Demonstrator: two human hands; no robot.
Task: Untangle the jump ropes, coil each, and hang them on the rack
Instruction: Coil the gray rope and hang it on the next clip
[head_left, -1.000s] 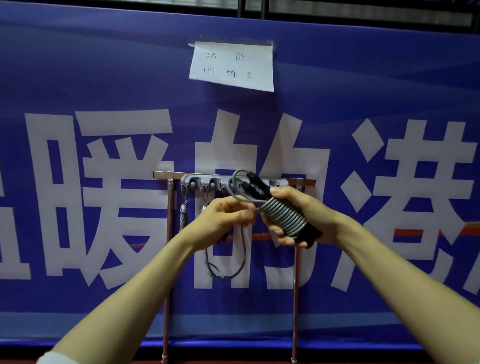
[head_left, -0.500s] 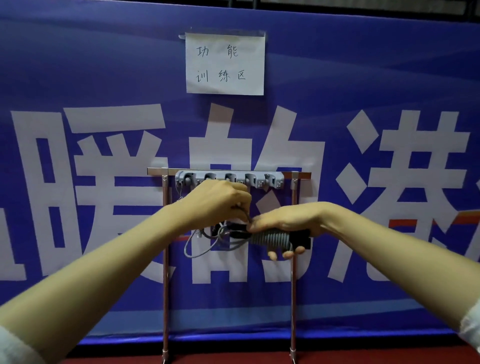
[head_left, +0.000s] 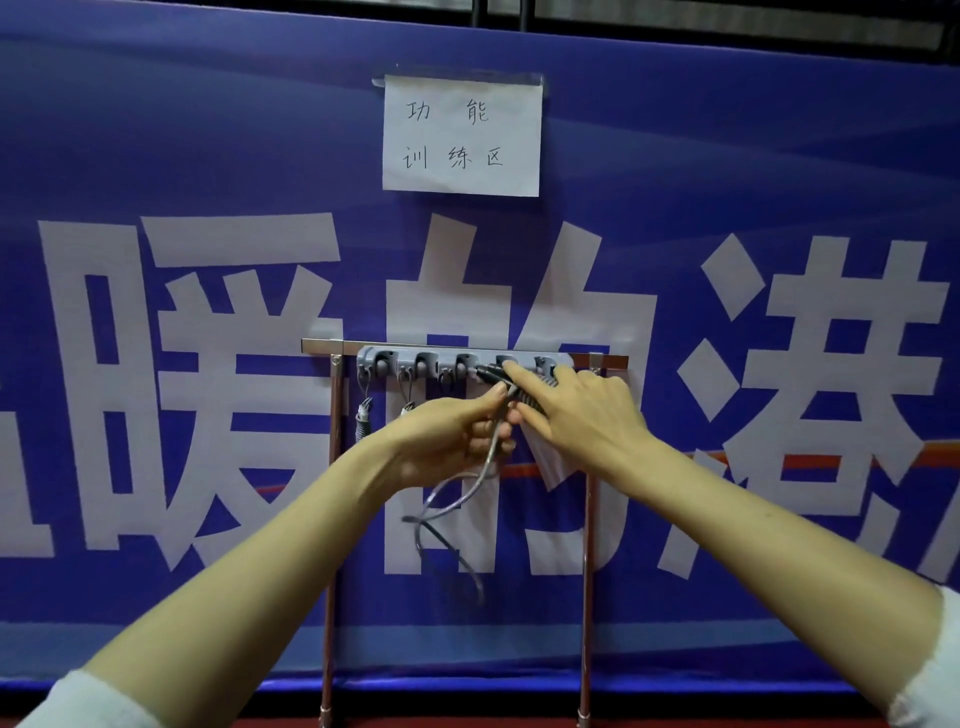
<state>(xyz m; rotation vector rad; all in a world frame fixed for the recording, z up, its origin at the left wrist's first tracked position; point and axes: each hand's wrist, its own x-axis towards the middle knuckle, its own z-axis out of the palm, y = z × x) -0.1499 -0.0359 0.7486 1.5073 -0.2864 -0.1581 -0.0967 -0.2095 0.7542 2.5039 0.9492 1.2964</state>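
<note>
Grey plastic on bright metal: made out the rack (head_left: 322, 345) standing against a blue banner (head_left: 156, 130) with big white characters. Noted at its left end a small springy piece (head_left: 362, 426) dangling from the first hook, then a second dangling piece (head_left: 408, 410) from the next. Pinched the cord of the jump rope (head_left: 529, 399) between thumb and curled fingers of the left hand (head_left: 447, 436), just below the middle hooks. Let the slack droop in loose loops beneath that hand, down between the rack's legs. Spotted, straight above, a handwritten paper sign (head_left: 461, 135) taped to the banner. Clasped the wound bundle of the same rope under the right hand (head_left: 576, 415), palm down, touching the left hand's fingertips. Stretched the right index finger along the bundle toward the fourth hook, with the black handle ends (head_left: 488, 375) poking out right at the holder. Could not see the right thumb.
</note>
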